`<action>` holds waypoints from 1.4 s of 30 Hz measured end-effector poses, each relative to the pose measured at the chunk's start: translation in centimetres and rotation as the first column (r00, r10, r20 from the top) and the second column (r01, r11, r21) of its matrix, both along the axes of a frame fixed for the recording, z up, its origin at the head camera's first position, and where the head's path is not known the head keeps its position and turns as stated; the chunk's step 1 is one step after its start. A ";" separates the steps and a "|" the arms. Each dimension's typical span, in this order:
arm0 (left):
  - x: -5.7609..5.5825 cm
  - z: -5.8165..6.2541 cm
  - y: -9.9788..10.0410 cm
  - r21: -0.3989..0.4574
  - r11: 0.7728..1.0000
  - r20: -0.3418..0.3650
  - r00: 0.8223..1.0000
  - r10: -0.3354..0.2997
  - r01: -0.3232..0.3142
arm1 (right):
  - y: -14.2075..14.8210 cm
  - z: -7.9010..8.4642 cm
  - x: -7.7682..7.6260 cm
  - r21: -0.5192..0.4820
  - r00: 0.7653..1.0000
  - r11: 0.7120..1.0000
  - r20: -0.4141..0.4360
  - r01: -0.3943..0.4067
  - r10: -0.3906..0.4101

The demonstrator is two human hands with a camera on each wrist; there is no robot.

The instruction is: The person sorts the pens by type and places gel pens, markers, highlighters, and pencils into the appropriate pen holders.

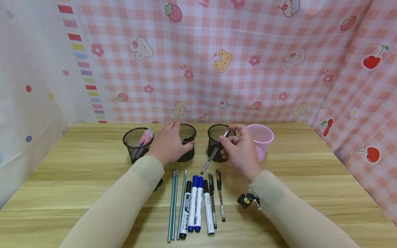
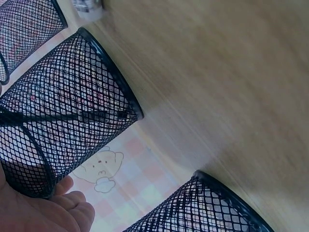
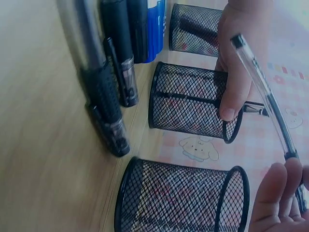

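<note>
My left hand [image 1: 171,142] holds the rim of a black mesh pen cup [image 1: 185,154], thumb at the near side and fingers around the far side. Inside that cup stands a black gel pen [image 2: 91,116], seen through the mesh in the left wrist view. With thumb and fingertips, my right hand [image 1: 241,151] pinches a clear-barrelled gel pen [image 1: 209,160], tilted with its lower end toward the table. Behind this pen is another black mesh cup [image 1: 212,142]. Two more gel pens [image 1: 220,197] lie on the table below the right hand.
Black and blue markers [image 1: 195,203] and several green pencils [image 1: 173,206] lie in a row in front. At the left, a black mesh cup [image 1: 133,143] contains pink-and-purple pens [image 1: 142,143]. A pink mesh cup [image 1: 264,143] stands at the right. Checked cloth [image 1: 266,80] hangs behind the table.
</note>
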State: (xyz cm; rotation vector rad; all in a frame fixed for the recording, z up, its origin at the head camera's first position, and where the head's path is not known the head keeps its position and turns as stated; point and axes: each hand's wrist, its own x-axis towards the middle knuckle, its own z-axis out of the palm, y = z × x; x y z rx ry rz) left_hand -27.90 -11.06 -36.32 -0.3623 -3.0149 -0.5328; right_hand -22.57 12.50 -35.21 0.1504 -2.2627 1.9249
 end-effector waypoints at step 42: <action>0.1 0.0 -0.1 -0.004 1.000 -0.004 1.000 -0.009 0.009 | -3.0 -0.2 -1.1 -0.256 0.933 0.945 -0.241 0.202 -0.265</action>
